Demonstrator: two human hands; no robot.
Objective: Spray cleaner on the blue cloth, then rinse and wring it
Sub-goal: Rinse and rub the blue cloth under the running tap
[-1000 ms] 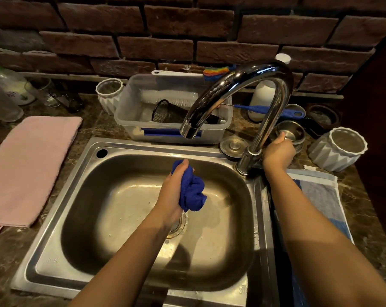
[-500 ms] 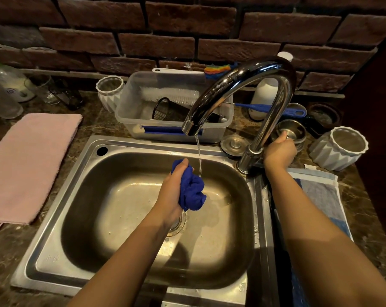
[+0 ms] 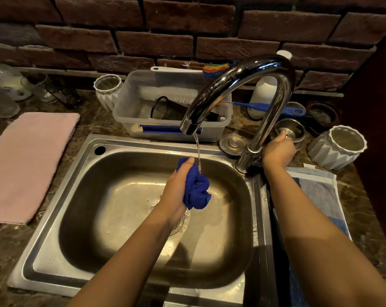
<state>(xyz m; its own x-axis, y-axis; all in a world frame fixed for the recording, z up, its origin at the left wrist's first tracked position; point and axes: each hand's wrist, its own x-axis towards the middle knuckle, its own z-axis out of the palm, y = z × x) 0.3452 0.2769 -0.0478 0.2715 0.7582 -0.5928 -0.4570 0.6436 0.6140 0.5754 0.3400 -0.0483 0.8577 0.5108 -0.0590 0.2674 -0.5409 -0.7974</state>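
While a thin stream [image 3: 197, 151] falls from the faucet [image 3: 236, 79], the left hand [image 3: 176, 188] clutches the bunched blue cloth [image 3: 197, 188] beneath its spout; the right hand [image 3: 277, 151] grips the faucet's base. Wadded folds may trap cleaner.

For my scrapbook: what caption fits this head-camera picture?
Left hand holds the blue cloth under a thin stream from the tap; right hand at its base.
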